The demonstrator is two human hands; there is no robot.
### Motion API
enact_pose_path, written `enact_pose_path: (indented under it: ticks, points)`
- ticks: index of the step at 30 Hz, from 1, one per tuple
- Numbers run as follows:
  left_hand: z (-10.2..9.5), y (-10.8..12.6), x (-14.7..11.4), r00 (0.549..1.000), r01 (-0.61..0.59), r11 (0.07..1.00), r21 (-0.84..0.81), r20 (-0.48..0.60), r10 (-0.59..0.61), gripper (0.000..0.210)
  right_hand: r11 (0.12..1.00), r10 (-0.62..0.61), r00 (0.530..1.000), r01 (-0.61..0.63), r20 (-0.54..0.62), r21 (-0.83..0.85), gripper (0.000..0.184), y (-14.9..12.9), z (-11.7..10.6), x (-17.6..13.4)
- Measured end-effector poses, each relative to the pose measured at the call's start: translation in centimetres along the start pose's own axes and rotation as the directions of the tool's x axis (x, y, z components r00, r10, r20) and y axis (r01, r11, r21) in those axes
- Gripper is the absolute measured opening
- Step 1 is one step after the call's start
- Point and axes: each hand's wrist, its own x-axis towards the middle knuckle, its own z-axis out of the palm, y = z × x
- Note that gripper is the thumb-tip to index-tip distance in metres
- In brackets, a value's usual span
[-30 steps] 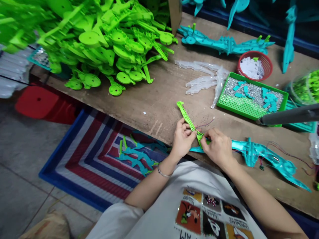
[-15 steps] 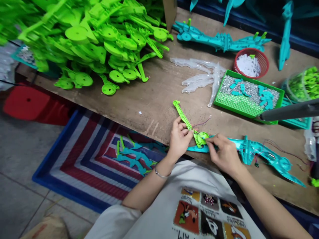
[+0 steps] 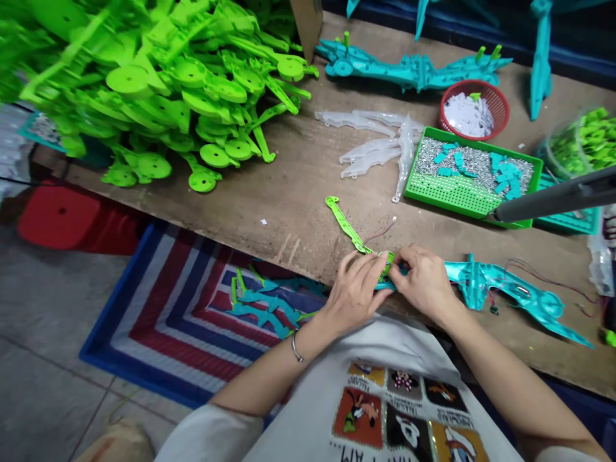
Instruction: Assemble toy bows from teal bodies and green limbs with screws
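A long lime-green plastic part (image 3: 346, 224) with a round end lies over a teal plastic shell (image 3: 510, 292) at the table's front edge. My left hand (image 3: 359, 285) is closed on the green part near its round end, fingers laid across it and thumb below. Opposite, my right hand (image 3: 423, 282) has its fingers curled against the edge of that round end; its fingertips are partly hidden. A thin wire (image 3: 382, 231) with a small white plug rises from the green part. More thin wires (image 3: 543, 276) and a small dark piece (image 3: 494, 309) hang about the shell.
A heap of lime-green parts (image 3: 192, 96) fills the back left. Translucent pieces (image 3: 370, 160) lie beside a green basket (image 3: 447, 202) of screws and teal bits. Behind are a red basket (image 3: 500, 119) and an assembled teal body (image 3: 409, 70). A grey rod (image 3: 553, 196) juts in from the right.
My left hand has shifted from pinching the green arm to lying over its round end. My right hand has drawn in close beside it. The whole view has moved slightly.
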Motion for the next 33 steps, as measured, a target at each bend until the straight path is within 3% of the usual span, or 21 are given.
enact_pose_path:
  ticks: [7, 14, 18, 25, 33]
  points:
    - [0.7, -0.4, -0.3, 0.999, -0.013, 0.997, 0.072, 0.053, 0.009, 0.069, 0.983, -0.147, 0.988, 0.141, 0.038, 0.113, 0.015, 2.5, -1.8, -0.3]
    - [0.5, 1.1, 0.3, 0.991, -0.098, 0.913, 0.397, 0.125, 0.052, 0.039, 0.997, -0.072, 0.997, 0.072, -0.005, -0.019, 0.015, 2.8, -1.0, -0.8]
    - [0.8, 2.2, 0.8, 0.991, -0.069, 0.875, 0.479, 0.13, 0.007, 0.043, 0.991, -0.118, 0.992, 0.121, 0.05, -0.058, 0.018, 2.6, -1.4, -1.2]
    - [1.0, 3.3, 1.5, 0.989, -0.043, 0.823, 0.566, 0.139, -0.043, 0.044, 0.973, -0.185, 0.972, 0.16, 0.143, 0.167, 0.032, 3.7, -3.0, -1.2]
    - [1.0, 3.7, 2.1, 0.978, -0.024, 0.817, 0.576, 0.182, -0.1, 0.053, 0.979, -0.179, 0.973, 0.162, 0.143, 0.125, 0.027, 4.3, -3.0, -0.9]
